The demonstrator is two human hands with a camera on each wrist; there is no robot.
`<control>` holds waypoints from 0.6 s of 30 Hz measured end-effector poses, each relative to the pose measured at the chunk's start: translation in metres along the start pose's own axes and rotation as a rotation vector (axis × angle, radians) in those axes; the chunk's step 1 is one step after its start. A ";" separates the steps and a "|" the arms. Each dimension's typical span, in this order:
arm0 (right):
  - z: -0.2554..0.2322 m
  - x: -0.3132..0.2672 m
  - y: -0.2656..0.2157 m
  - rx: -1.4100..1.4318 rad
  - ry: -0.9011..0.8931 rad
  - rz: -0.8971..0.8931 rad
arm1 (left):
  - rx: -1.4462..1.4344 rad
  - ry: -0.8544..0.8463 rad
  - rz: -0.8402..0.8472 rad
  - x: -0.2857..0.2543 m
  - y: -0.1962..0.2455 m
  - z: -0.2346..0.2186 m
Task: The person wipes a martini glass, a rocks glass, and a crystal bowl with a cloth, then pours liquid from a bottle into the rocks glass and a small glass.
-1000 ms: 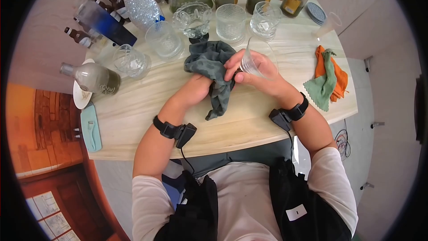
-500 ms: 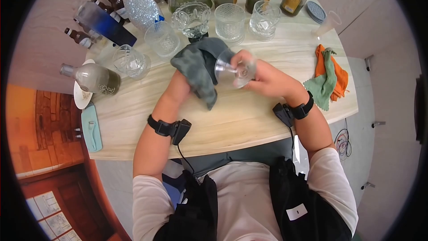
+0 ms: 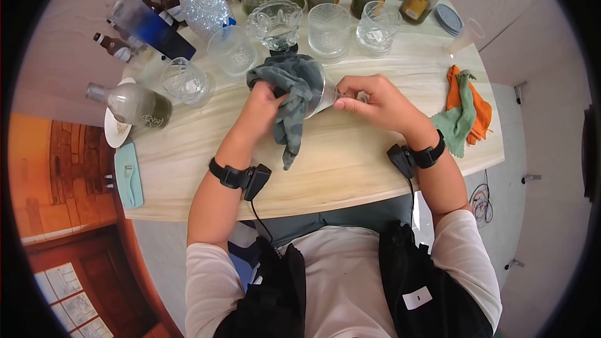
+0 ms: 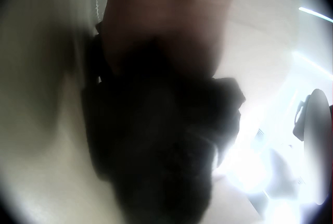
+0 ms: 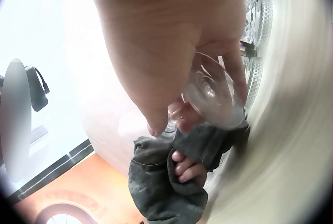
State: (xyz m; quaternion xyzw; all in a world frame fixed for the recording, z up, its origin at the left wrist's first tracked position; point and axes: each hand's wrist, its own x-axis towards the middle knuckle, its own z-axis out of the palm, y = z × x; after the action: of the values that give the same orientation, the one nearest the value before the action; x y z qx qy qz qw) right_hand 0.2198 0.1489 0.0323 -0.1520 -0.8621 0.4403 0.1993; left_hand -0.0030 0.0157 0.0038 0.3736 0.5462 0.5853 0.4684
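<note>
A clear stemmed glass (image 3: 323, 95) lies tilted in the air over the table, its bowl turned toward a dark grey-green cloth (image 3: 292, 101). My right hand (image 3: 375, 101) pinches its stem; the round foot (image 5: 210, 91) shows under the palm in the right wrist view. My left hand (image 3: 261, 107) grips the cloth, which covers part of the bowl, and fingertips (image 5: 188, 170) poke out of its folds. In the left wrist view a dark cloth shape (image 4: 156, 146) fills the middle, and the left fingers are hidden.
Cut glasses (image 3: 330, 32) and a black-stemmed bowl (image 3: 275, 25) stand just behind the hands, with bottles (image 3: 156, 28) farther back. A bottle (image 3: 141, 107) stands at left, near a teal peeler (image 3: 129, 175). Orange and green cloths (image 3: 463, 112) lie at right.
The right hand has turned the glass from upright to sideways, foot toward the palm. The cloth in the left hand has shifted and now wraps against the bowl.
</note>
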 end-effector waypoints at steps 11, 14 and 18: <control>0.016 0.003 -0.009 0.557 0.090 -0.028 | -0.148 0.080 0.013 -0.008 0.011 0.009; 0.011 0.005 -0.006 0.408 0.130 -0.122 | -0.252 -0.043 0.001 0.006 -0.012 -0.012; -0.002 0.000 0.012 0.597 -0.013 0.086 | 0.023 -0.027 0.168 0.006 -0.023 -0.005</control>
State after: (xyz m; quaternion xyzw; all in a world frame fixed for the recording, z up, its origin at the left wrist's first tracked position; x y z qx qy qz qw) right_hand 0.2215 0.1565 0.0237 -0.1203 -0.6886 0.6833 0.2108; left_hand -0.0064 0.0189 -0.0201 0.4316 0.5133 0.6111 0.4206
